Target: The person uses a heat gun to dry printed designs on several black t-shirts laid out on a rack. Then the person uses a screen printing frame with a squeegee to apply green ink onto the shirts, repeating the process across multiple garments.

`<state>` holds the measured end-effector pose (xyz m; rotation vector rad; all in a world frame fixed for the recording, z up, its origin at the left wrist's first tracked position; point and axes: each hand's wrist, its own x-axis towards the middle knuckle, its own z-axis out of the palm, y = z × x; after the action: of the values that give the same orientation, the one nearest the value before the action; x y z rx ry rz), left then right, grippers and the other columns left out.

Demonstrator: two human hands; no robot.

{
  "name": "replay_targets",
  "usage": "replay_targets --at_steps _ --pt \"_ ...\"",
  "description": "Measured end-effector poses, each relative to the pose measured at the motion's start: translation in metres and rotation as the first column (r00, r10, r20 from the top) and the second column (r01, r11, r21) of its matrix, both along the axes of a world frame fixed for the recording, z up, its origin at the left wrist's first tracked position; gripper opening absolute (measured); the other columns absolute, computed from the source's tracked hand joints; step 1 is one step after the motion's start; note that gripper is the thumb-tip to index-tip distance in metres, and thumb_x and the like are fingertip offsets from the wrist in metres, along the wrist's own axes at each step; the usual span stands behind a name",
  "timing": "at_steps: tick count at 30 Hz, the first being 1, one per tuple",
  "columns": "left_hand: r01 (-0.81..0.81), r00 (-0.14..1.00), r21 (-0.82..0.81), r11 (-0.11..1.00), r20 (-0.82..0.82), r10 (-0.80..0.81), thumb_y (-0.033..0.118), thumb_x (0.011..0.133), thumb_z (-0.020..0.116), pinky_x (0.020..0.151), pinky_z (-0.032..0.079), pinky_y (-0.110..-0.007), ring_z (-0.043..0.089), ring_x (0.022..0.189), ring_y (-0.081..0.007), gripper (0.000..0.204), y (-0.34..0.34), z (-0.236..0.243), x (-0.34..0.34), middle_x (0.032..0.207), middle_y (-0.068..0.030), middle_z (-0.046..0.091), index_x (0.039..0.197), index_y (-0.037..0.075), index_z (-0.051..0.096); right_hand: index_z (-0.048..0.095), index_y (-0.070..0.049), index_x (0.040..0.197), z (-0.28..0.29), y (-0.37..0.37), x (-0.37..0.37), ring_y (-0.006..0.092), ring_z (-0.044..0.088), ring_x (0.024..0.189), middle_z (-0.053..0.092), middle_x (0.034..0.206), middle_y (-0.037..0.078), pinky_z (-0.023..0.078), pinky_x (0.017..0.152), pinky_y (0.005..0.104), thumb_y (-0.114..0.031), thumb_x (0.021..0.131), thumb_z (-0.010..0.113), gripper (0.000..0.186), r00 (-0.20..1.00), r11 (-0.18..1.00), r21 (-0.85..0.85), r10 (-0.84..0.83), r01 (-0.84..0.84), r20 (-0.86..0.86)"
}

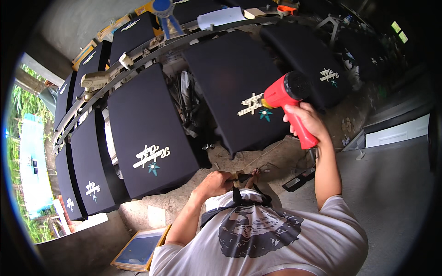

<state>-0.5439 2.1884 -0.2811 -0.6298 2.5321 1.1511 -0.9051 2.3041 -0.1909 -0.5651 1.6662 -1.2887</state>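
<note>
My right hand [301, 120] grips the handle of a red heat gun [290, 87] with a black back and yellow nozzle, held over a black garment stretched on a board [221, 69], by its cream print and teal flower [264, 114]. My left hand [216, 184] is closed at my waist on a dark object [241, 178] that I cannot make out. Another black garment [142, 110] with a similar print lies flat on the board to the left. The black garment [297, 50] to the right is partly behind the heat gun.
More printed garments on boards [94, 165] line the left and back, along curved metal rails [147, 56]. A blue-topped clamp or tool [163, 14] and white sheet [221, 17] sit behind. A framed screen [140, 248] lies low at left. An opening [34, 161] shows greenery outside.
</note>
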Motion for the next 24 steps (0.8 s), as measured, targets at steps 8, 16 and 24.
replay_targets --at_steps 8,16,24 --pt "-0.044 0.994 -0.014 0.999 -0.097 0.042 0.019 0.088 0.071 0.075 0.053 -0.051 0.068 0.085 -0.0441 0.022 0.078 -0.012 -0.112 0.085 -0.0234 0.070 0.095 -0.001 0.068 0.063 -0.001 0.109 -0.025 0.035 -0.082 0.0128 0.063 0.057 0.065 0.082 0.005 0.052 0.049 0.0286 -0.042 0.093 0.071 0.045 0.974 0.975 0.029 0.219 -0.221 0.066" --pt "-0.026 0.983 -0.080 0.996 -0.182 0.011 0.016 0.088 0.072 0.076 0.054 -0.047 0.069 0.086 -0.0413 0.017 0.112 -0.044 -0.166 0.091 -0.0212 0.071 0.096 0.000 0.069 0.062 -0.001 0.112 -0.037 0.052 -0.126 0.0134 0.063 0.056 0.066 0.084 0.007 0.053 0.049 0.0281 -0.040 0.096 0.067 0.042 0.913 0.923 -0.017 0.384 -0.385 0.139" --pt "-0.026 0.993 -0.059 0.998 -0.119 0.019 0.026 0.089 0.072 0.075 0.053 -0.053 0.068 0.084 -0.0453 0.029 0.120 -0.048 -0.201 0.085 -0.0251 0.069 0.096 -0.001 0.067 0.062 -0.001 0.109 -0.044 0.053 -0.138 0.0142 0.063 0.056 0.066 0.084 0.008 0.053 0.049 0.0294 -0.038 0.097 0.066 0.039 0.917 0.922 -0.019 0.388 -0.388 0.088"
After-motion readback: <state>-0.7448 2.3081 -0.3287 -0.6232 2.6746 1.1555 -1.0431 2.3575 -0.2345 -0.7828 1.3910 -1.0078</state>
